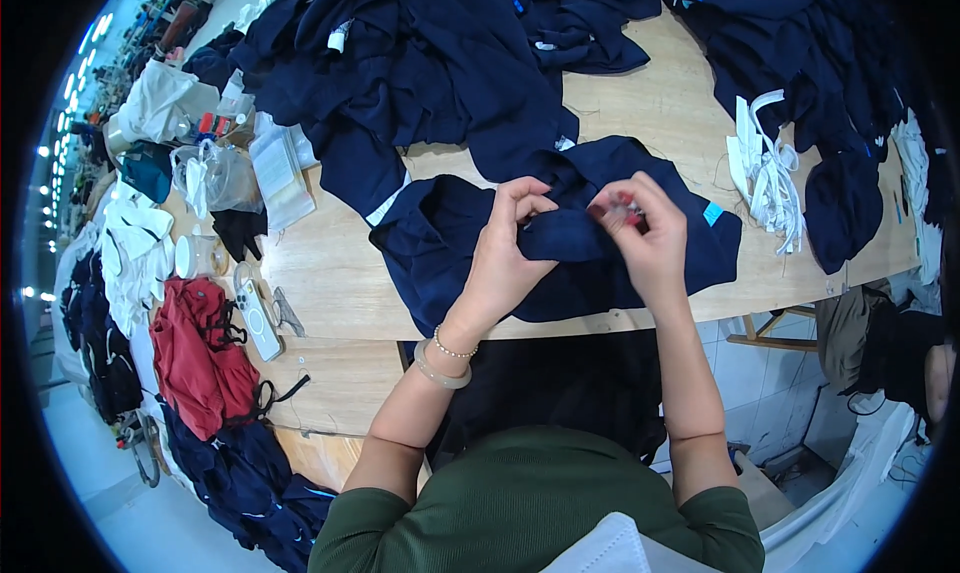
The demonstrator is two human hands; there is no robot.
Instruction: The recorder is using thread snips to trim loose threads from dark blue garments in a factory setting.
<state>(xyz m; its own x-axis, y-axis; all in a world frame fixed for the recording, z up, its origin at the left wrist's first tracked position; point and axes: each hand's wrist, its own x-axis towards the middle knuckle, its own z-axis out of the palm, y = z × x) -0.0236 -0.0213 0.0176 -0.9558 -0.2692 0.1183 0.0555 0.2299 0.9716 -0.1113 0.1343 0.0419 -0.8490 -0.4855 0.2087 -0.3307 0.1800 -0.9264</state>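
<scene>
A dark navy garment (430,263) lies bunched at the table's front edge. My left hand (505,248) pinches a folded, band-like part of it between thumb and fingers. Close by on the right, my right hand (648,235) is closed, its fingertips at the end of the same fold. Something small and blurred shows between those fingers, too unclear to name. A bright blue label (712,213) sits on the garment's right side, and a white strip (388,205) shows by its upper left edge.
More navy garments (400,63) are heaped across the far side. White strips (765,173) lie in a tangle at the right. Leftward are a phone (258,318), a red cloth bag (200,353), a clear plastic bag (225,178) and a clear-wrapped pack (280,173).
</scene>
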